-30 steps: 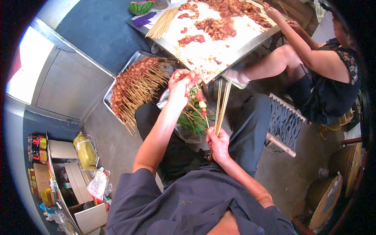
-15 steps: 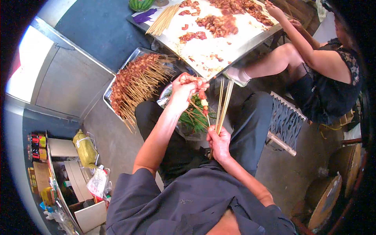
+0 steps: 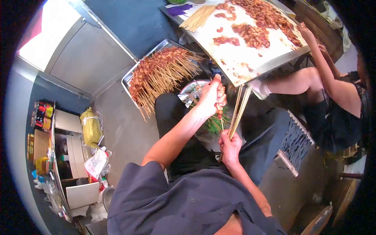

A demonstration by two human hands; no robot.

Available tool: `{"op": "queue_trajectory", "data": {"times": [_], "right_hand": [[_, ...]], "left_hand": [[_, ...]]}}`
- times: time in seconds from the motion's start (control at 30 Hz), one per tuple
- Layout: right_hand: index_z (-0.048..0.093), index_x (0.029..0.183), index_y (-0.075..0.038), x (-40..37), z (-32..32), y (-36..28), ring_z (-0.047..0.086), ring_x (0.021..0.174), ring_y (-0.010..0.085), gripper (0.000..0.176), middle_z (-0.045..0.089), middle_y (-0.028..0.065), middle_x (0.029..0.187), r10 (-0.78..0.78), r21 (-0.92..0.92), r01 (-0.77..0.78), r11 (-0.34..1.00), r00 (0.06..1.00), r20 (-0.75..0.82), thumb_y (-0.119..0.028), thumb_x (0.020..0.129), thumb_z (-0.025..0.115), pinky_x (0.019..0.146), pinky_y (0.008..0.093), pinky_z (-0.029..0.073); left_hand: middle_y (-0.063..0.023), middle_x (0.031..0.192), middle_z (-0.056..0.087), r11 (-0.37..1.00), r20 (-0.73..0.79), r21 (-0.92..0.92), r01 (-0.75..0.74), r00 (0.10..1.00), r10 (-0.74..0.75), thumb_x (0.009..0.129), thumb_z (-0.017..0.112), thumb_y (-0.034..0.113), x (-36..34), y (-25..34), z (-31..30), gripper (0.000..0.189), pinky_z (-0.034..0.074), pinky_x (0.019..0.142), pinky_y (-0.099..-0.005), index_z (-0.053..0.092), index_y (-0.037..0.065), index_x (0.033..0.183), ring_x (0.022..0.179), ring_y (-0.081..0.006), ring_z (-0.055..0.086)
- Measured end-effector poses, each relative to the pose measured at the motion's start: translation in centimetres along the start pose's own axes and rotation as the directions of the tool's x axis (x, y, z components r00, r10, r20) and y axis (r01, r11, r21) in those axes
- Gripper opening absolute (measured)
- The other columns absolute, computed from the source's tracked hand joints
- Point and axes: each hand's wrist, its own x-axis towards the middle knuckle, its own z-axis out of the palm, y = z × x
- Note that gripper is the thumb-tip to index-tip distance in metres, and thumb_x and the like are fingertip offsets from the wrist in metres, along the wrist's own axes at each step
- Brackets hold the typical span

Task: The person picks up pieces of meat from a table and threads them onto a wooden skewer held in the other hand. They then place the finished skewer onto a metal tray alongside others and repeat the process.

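Observation:
My left hand [image 3: 213,95] is closed around the meat pieces on a skewer, thumb pointing up; a little meat [image 3: 220,114] shows beneath its fingers. Below it, my right hand [image 3: 230,148] grips the lower end of that skewer together with several bare bamboo skewers [image 3: 241,107], which fan upward. Under both hands, between the knees, is a bowl [image 3: 187,87] with green leafy stalks [image 3: 213,124], partly hidden by my left arm. To the left, a metal tray [image 3: 126,83] holds many loaded meat skewers [image 3: 162,74], their bare ends toward me.
Ahead stands a white-topped table [image 3: 213,47] with raw meat pieces [image 3: 250,35], a pile of bare skewers [image 3: 199,17] and a purple cloth [image 3: 179,9]. Another person [image 3: 333,86] sits at the right, hands by the table edge. A folding stool [image 3: 297,141] and a cluttered shelf [image 3: 82,192] flank me.
My left hand has gone from fingertips at the top of the skewer to a wrapped grip over its meat. The view has turned, shifting the surroundings rightward. My right hand still holds the skewers.

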Motion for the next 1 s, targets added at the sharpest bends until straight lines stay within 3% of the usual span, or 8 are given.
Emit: {"op": "queue_trajectory", "data": {"times": [0.27,0.47,0.6,0.7,0.8,0.87,0.93,1.0], "right_hand": [[0.054,0.087,-0.008,1.0,3.3,-0.8,0.037,0.045,0.0032,0.010,0.050,-0.0016,0.058,0.020,-0.034,-0.015,0.999,0.991,0.135,-0.018,0.090,0.055,0.039,0.0187,0.028],[0.053,0.094,-0.007,0.9,3.3,-0.1,0.034,0.045,0.0020,0.018,0.050,-0.0015,0.062,0.163,-0.068,-0.151,0.986,0.953,0.257,-0.024,0.091,0.049,0.038,0.0183,0.026],[0.054,0.098,-0.006,1.5,3.1,0.8,0.033,0.044,0.0021,0.021,0.051,-0.0020,0.067,0.217,-0.055,-0.210,0.976,0.938,0.271,-0.024,0.091,0.049,0.038,0.0183,0.026],[0.055,0.098,-0.005,1.9,3.3,1.9,0.034,0.045,0.0019,0.022,0.051,-0.0026,0.067,0.275,-0.056,-0.270,0.961,0.925,0.263,-0.024,0.091,0.049,0.039,0.0181,0.027],[0.057,0.097,-0.005,2.0,3.2,2.5,0.035,0.047,0.0015,0.022,0.051,-0.0032,0.067,0.268,-0.123,-0.243,0.962,0.924,0.273,-0.024,0.090,0.050,0.041,0.0176,0.028],[0.058,0.096,-0.004,2.0,3.2,2.1,0.037,0.049,0.0016,0.022,0.052,-0.0036,0.067,0.268,-0.128,-0.243,0.962,0.930,0.251,-0.024,0.090,0.050,0.042,0.0176,0.030],[0.055,0.099,-0.003,1.6,3.2,2.0,0.034,0.046,0.0011,0.017,0.053,-0.0001,0.069,0.229,-0.124,-0.204,0.971,0.943,0.242,-0.017,0.090,0.049,0.040,0.0161,0.027],[0.055,0.100,-0.003,1.5,3.2,2.4,0.034,0.047,0.0009,0.017,0.053,-0.0008,0.068,0.211,-0.132,-0.185,0.974,0.952,0.222,-0.016,0.090,0.050,0.041,0.0160,0.027]], "left_hand": [[0.0053,0.045,0.028,0.996,-0.128,-0.086,0.023,0.991,-0.034,0.093,0.040,0.037,-1.4,3.7,-0.8,0.035,0.021,0.031,-0.0262,0.038,0.018,0.064,0.033,-0.0097,0.023],[0.0046,0.046,0.029,0.866,-0.305,0.226,-0.445,0.812,0.497,0.090,0.051,0.024,-1.7,22.2,-9.1,0.032,0.021,0.034,-0.0264,0.039,0.016,0.061,0.036,-0.0084,0.026],[0.0025,0.048,0.032,0.935,-0.364,0.185,-0.303,0.862,0.352,0.090,0.048,0.018,-0.8,30.1,-19.1,0.018,0.024,0.035,-0.0261,0.044,0.013,0.073,0.036,-0.0107,0.028],[-0.0006,0.052,0.041,0.820,-0.646,0.567,-0.073,0.578,0.499,0.080,0.060,0.022,0.1,30.2,-25.6,0.017,0.031,0.037,-0.0296,0.051,0.008,0.084,0.039,-0.0141,0.036],[-0.0092,0.064,0.056,0.302,-0.456,0.890,0.342,0.649,0.609,0.073,0.064,0.026,2.3,29.4,-30.9,0.034,0.040,0.044,-0.0321,0.055,0.002,0.096,0.046,-0.0200,0.049],[-0.0145,0.077,0.062,0.162,-0.298,0.863,0.478,0.222,0.928,0.068,0.067,0.028,2.1,25.9,-27.9,0.044,0.047,0.053,-0.0322,0.057,-0.002,0.099,0.057,-0.0222,0.058],[-0.0127,0.078,0.063,0.082,-0.197,0.932,0.354,0.302,0.933,0.069,0.065,0.020,1.6,23.5,-21.8,0.036,0.048,0.056,-0.0288,0.058,-0.004,0.095,0.061,-0.0177,0.059],[-0.0094,0.078,0.063,0.364,-0.174,0.923,-0.127,0.704,0.688,0.073,0.060,0.009,1.9,21.7,-15.8,0.025,0.048,0.056,-0.0261,0.058,-0.004,0.094,0.062,-0.0137,0.059]]}}
